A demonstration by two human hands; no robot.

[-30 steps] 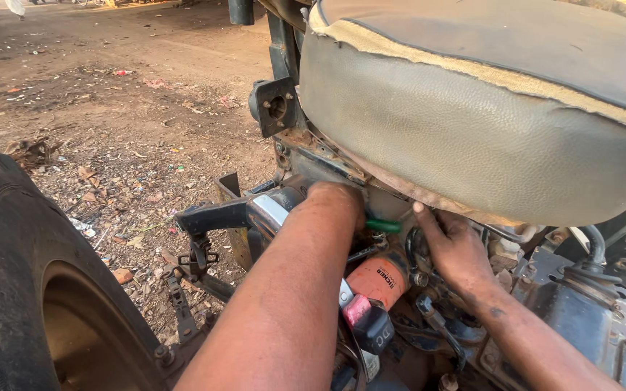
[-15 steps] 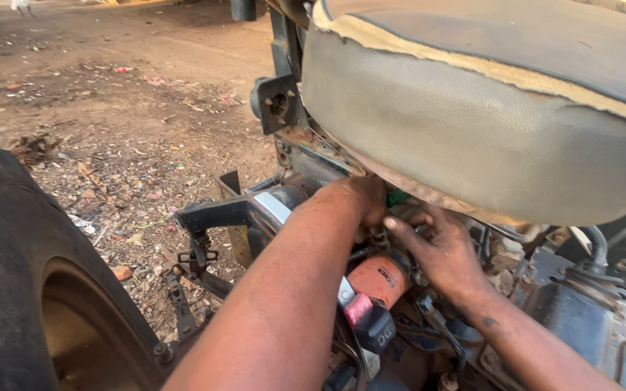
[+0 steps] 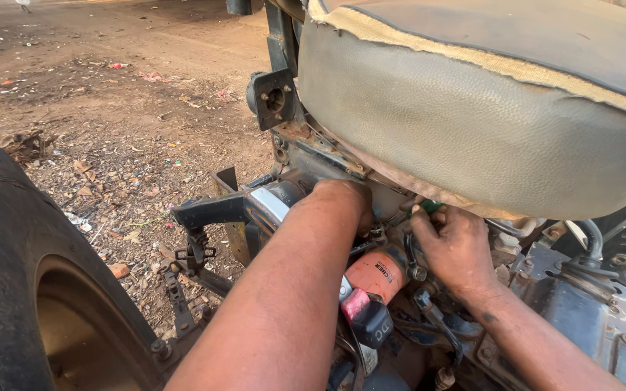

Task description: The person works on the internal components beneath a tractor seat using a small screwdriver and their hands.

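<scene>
We are reaching both arms under the worn seat point(image 3: 472, 108) into the machine's works; nearest, the orange cylindrical filter point(image 3: 376, 274) is sitting between our forearms, untouched. Our right hand point(image 3: 454, 242) is pinching a small green-handled tool point(image 3: 427, 207) at its tip; it is looking light and stiff, best held by that handle. Our left hand point(image 3: 345, 199) is curling out of sight behind the bracket; we cannot tell its grip. Beyond, littered dirt ground point(image 3: 110, 108) is lying bare.
</scene>
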